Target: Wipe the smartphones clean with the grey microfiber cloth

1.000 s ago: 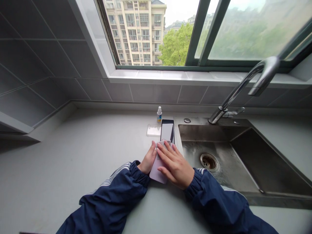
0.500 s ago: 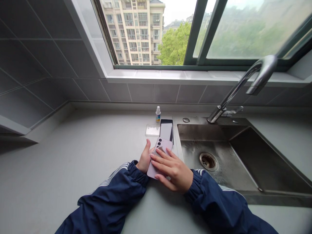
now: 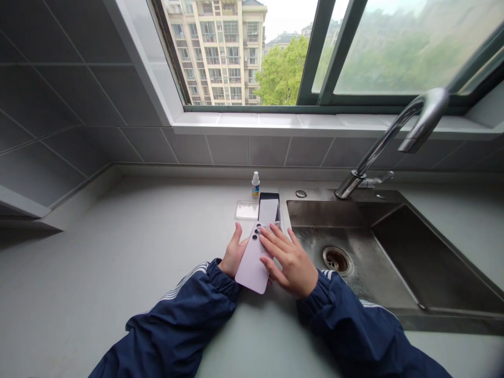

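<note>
A pale lilac phone [image 3: 252, 262] lies back-up in my hands over the grey counter [image 3: 129, 252], its camera lenses pointing away from me. My left hand [image 3: 233, 253] grips its left edge, thumb raised. My right hand [image 3: 289, 260] rests on the phone's right side with fingers stretched and spread, pressing a whitish cloth [image 3: 271, 229] near the lenses. Just beyond lies a second phone [image 3: 269, 209], screen up. A clear phone case [image 3: 247, 210] lies left of it, and a small white dropper bottle [image 3: 255, 185] stands behind.
A steel sink [image 3: 378, 252] with a drain sits right of my hands, and a curved tap [image 3: 394, 136] reaches over it. Grey tiled walls rise at the left and back, under a window ledge [image 3: 299, 123].
My right hand slid back toward me and then right and forward again, uncovering most of the lilac phone's back. The left hand kept its hold.
</note>
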Motion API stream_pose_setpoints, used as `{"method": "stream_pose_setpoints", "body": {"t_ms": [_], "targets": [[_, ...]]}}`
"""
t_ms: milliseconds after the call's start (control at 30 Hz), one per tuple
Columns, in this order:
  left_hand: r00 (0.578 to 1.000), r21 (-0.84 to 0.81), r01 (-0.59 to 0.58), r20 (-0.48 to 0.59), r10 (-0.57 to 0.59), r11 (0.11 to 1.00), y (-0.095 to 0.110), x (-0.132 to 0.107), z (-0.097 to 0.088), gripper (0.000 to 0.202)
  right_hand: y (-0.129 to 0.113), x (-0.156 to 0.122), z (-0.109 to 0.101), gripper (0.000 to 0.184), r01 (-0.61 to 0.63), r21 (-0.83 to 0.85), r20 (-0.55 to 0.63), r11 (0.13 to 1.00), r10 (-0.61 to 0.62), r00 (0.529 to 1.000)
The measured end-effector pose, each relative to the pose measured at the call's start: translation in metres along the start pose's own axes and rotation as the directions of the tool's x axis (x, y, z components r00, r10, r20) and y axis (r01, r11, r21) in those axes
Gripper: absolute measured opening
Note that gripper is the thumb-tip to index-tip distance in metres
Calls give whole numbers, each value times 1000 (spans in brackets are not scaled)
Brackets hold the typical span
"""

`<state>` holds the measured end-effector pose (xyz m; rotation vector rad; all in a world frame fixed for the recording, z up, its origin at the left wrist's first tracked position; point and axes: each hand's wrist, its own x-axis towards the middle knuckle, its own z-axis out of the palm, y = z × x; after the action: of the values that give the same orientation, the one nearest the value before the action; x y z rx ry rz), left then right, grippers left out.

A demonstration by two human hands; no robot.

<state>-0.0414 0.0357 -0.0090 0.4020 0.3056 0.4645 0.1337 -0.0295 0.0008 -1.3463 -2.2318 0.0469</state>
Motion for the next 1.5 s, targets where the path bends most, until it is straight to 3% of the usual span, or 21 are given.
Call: {"method": "stream_pose_setpoints", "body": {"t_ms": [100, 200, 300, 600, 800, 1133, 1367, 1500], "targets": [[997, 51, 60, 41, -62, 997, -1, -1, 3, 93, 3, 0, 2, 54, -67, -44, 5, 997, 67, 998], [1000, 37, 22, -2, -22, 999, -1, 0, 5, 92, 2, -1, 4, 57, -60, -32, 24, 998, 61, 998], [997, -13, -55, -54, 54, 998, 0, 1, 3, 93, -4, -2, 2, 55, 23, 41, 81, 999, -26, 996], [992, -56, -37, -124, 30, 998, 4, 2, -6, 107, -27, -3, -12, 44, 245, 267, 138, 932, -289, 947], [998, -51, -34, -49, 31, 998, 7, -1, -10, 109, -33, -3, -15, 32, 342, 324, 93, 882, -389, 916], [993, -104, -91, -86, 82, 990, 7, -2, -6, 109, -23, 0, -26, 28, 349, 341, -55, 873, -352, 934], [994, -21, -44, -101, 42, 999, 6, -1, -3, 114, -31, -3, -11, 47, 344, 295, 123, 891, -392, 911], [997, -16, -14, -75, 13, 1000, 4, 1, 1, 116, -28, -3, -11, 46, 316, 256, 157, 914, -362, 919]]}}
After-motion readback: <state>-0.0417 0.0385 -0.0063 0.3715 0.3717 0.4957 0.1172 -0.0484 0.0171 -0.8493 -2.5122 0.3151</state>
